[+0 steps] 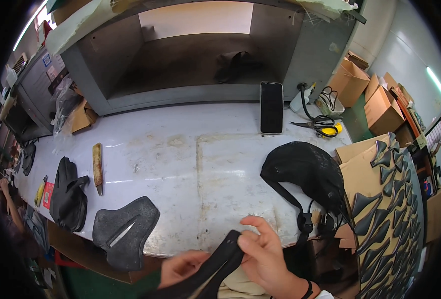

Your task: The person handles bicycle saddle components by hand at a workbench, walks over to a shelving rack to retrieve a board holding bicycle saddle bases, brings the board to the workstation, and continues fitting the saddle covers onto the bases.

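Near the bottom edge, both my hands hold a black shoe-upper piece (222, 259) with a long split and pale inner edges. Two small light marks show by its narrow end. My right hand (264, 256) pinches that end between thumb and fingers, with the index finger raised. On its left side my left hand (181, 265) is closed around the piece, which partly covers the fingers. A dark grey flat piece with a slit (130, 231) lies at the table's front edge, left of my hands. Beyond it sits a folded black upper (68, 199).
The white table (170, 164) bears a knife-like tool (97, 167), a black mesh bag (305, 167) with buckles, a phone (271, 107) and scissors (315, 122). A grey metal shelf (180, 99) stands behind. At right, a board (355, 164) carries several dark shoe parts. Another person's arm (11, 204) appears far left.
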Demonstrator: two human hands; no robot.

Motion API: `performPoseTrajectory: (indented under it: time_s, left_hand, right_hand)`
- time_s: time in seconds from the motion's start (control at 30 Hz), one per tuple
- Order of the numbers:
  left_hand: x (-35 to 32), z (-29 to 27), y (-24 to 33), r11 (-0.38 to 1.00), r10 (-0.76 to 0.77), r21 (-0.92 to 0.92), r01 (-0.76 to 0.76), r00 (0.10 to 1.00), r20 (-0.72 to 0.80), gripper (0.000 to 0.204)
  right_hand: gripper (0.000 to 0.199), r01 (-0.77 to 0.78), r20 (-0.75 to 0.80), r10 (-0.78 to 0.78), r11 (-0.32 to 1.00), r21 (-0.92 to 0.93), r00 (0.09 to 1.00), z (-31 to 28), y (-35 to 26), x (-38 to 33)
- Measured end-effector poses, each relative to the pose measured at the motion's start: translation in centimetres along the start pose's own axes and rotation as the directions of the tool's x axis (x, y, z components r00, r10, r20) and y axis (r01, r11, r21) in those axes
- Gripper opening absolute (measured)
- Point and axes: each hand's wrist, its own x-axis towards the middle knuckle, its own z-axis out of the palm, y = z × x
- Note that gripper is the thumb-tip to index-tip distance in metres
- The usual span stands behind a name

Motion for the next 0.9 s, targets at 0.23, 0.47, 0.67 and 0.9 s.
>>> performPoseTrajectory:
  time_s: [0.23, 0.47, 0.67, 0.9]
  left_hand:
    - [1.1, -0.3, 2.0, 0.973, 0.129, 0.167, -0.157, 0.978, 0.164, 0.036]
    - [1.2, 1.3, 1.9, 0.939, 0.134, -0.333, -0.08, 0.98, 0.145, 0.023]
    - [1.5, 1.2, 1.2, 0.984, 0.123, -0.14, -0.107, 0.986, 0.111, 0.014]
    - [1.6, 2.1, 2.7, 0.963, -0.062, -0.262, 0.061, 0.998, 0.007, 0.021]
  right_hand:
    - [0.039, -0.083, 0.157, 0.157, 0.912, -0.402, 0.975, 1.2, 0.9, 0.0]
    - [0.036, -0.252, 0.105, 0.272, 0.953, -0.168, 0.957, 1.6, 1.3, -0.2]
    - [0.037, -0.01, 0.119, 0.082, 0.857, -0.515, 0.99, 0.4, 2.0, 0.2]
    - [0.02, -0.133, 0.006, 0.14, 0.951, -0.28, 0.99, 0.3, 2.0, 1.2]
